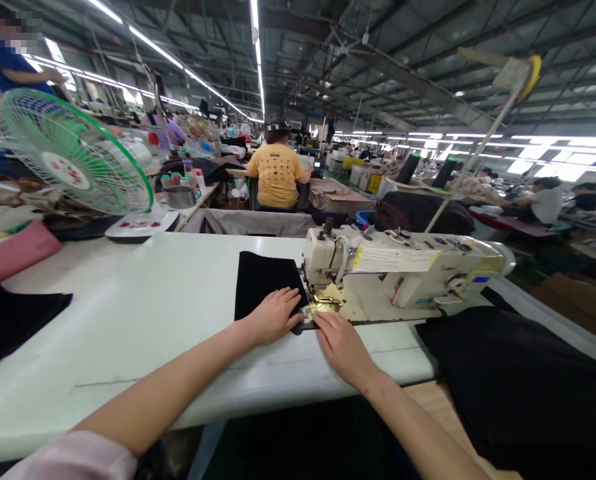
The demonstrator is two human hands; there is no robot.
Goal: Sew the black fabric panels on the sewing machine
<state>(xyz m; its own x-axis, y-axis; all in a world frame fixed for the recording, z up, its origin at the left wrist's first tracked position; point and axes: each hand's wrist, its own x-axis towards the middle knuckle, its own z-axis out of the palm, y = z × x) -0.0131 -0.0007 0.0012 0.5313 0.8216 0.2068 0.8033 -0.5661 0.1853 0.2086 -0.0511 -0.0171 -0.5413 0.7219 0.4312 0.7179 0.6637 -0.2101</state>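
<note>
A piece of black fabric (264, 283) lies flat on the pale sewing table (193, 280), its right edge at the head of an industrial sewing machine (378, 267). My left hand (274, 316) rests on the lower right part of this fabric, palm down with fingers stretched out. Just in front of the lit needle plate (331, 305), my right hand (342, 348) lies with its fingers extended and fingertips on the plate's near edge. Any cloth under the right fingertips is too small to make out.
More black fabric lies at the right (523, 380) and at the far left (13, 323). A green-rimmed fan (71, 167) stands at the back left, near a metal bowl (179, 195). Ahead sits a person in a yellow shirt (277, 175). A thread stand pole (471, 160) rises behind the machine.
</note>
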